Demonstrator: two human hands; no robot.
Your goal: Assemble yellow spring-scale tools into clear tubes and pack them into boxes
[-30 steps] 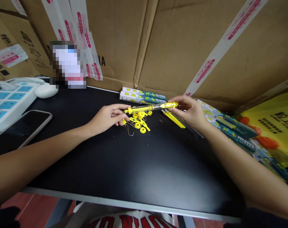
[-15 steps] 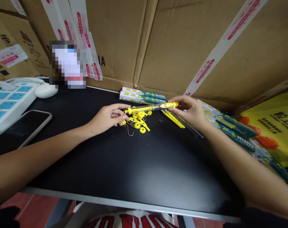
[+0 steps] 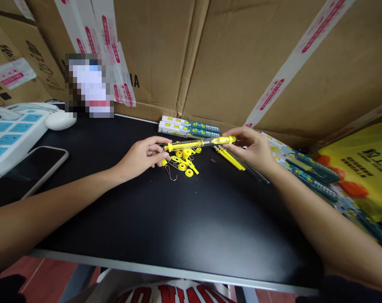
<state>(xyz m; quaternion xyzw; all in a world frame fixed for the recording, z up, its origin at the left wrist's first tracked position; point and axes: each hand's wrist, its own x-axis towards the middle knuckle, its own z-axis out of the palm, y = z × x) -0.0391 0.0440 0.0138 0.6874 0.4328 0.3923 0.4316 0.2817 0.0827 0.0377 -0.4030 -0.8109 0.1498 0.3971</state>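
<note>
A tubular spring scale [image 3: 206, 142], clear with yellow parts inside, is held level between my two hands above the table. My left hand [image 3: 148, 152] is closed on the wire hook [image 3: 162, 150] at its left end. At the other end, my right hand [image 3: 250, 145] pinches the yellow cap [image 3: 229, 139] between thumb and fingers. Below lies a heap of yellow plastic parts [image 3: 187, 162], with springs among them. One loose wire hook [image 3: 171, 173] rests at the heap's near side. Yellow rods [image 3: 232, 159] and clear tubes [image 3: 254, 169] lie beneath my right hand.
Printed spring-scale boxes [image 3: 189, 126] lie at the back, with more boxes [image 3: 304, 164] at right beside a yellow bag [image 3: 364, 164]. On the left are a power strip [image 3: 17, 130] and a phone [image 3: 30, 172]. Large cartons [image 3: 241, 63] wall off the table's far side.
My left hand has shifted slightly left with the hook, and the scale's yellow left end has moved with it. My right hand and the cap stay nearly where they were.
</note>
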